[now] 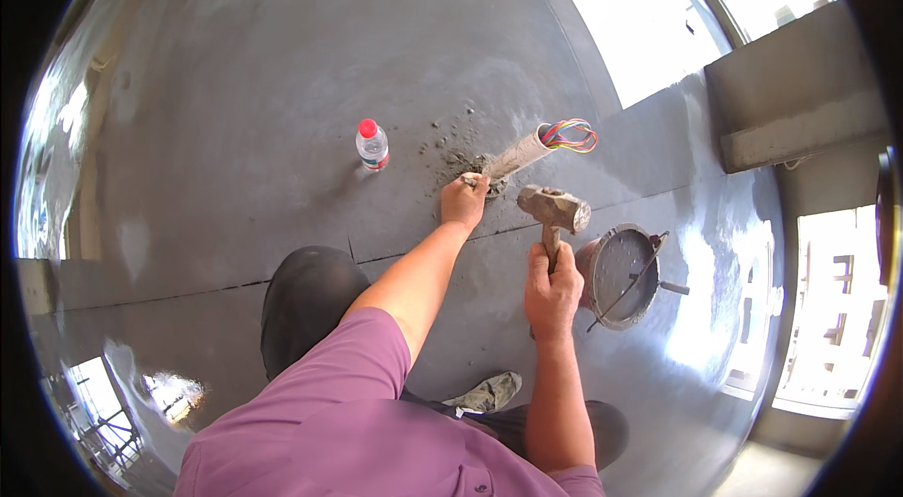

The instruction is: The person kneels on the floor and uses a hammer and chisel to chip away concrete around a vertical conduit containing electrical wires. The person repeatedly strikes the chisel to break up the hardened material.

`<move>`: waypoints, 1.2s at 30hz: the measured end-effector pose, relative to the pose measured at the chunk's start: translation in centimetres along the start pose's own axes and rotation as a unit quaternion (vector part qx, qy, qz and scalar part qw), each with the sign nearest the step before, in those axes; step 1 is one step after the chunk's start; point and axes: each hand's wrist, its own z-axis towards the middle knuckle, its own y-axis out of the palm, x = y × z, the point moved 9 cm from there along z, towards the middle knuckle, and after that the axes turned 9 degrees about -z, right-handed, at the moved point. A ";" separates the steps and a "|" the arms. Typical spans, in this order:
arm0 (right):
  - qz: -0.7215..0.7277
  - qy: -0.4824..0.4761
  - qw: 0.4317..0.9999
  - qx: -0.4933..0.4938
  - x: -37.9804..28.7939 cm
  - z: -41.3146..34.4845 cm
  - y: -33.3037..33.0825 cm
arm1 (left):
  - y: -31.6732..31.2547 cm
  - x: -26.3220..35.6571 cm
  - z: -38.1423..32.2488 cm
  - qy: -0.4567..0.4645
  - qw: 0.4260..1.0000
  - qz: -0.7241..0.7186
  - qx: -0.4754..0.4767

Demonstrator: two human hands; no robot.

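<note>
My left hand [462, 204] is closed around a short rod, likely a chisel [468, 181]; most of it is hidden by my fingers. That hand is at the foot of a pale conduit pipe [518, 157], which rises slanting from the concrete floor [282, 109]. A loop of coloured electrical wires [575, 135] sticks out of the pipe's upper end. Broken wet-looking mortar [462, 163] lies around the pipe's base. My right hand [554, 296] grips the wooden handle of a club hammer [555, 208]. The hammer's head is to the right of the pipe, apart from the rod.
A water bottle [373, 148] with a red cap stands left of the crumbs. Right of my right hand is a mortar-caked bucket [592, 271] with a bail handle. My knee [310, 299] and shoe [487, 392] are close by. A floor joint [402, 256] runs across.
</note>
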 end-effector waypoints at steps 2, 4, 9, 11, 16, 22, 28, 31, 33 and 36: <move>-0.018 -0.062 0.998 -0.025 -3.6 1.2 -0.7 | 0.3 0.0 0.1 0.014 1.000 -0.007 0.000; -0.015 -0.153 0.988 -0.027 -7.2 2.5 -0.7 | 0.3 -0.1 -0.2 0.024 1.000 0.002 -0.003; -0.117 -0.234 0.960 -0.095 -11.0 3.8 2.7 | 0.8 -1.1 0.3 0.082 0.997 -0.010 -0.010; -0.133 -0.270 0.947 -0.111 -11.6 3.8 4.7 | 0.5 -1.7 0.4 0.102 0.995 -0.016 0.006; -0.371 -0.196 0.886 -0.198 -7.7 3.6 8.7 | 2.2 -2.7 0.4 0.019 0.997 -0.066 -0.038; -0.319 -0.209 0.910 -0.165 -7.1 1.0 9.1 | 2.3 -1.8 -0.4 -0.064 0.993 -0.018 -0.101; -0.300 -0.210 0.915 -0.167 -7.3 0.3 10.4 | 1.9 -3.8 1.5 0.013 0.989 -0.124 -0.085; -0.306 -0.182 0.924 -0.141 -5.6 0.0 9.8 | 1.5 -1.8 -0.7 0.003 0.997 -0.063 -0.033; -0.302 -0.170 0.927 -0.144 -6.0 0.5 9.9 | 1.8 -3.6 0.9 -0.014 0.995 -0.059 -0.079; -0.288 -0.180 0.930 -0.144 -6.1 0.7 9.7 | 2.4 -4.2 0.7 -0.017 0.989 -0.129 -0.073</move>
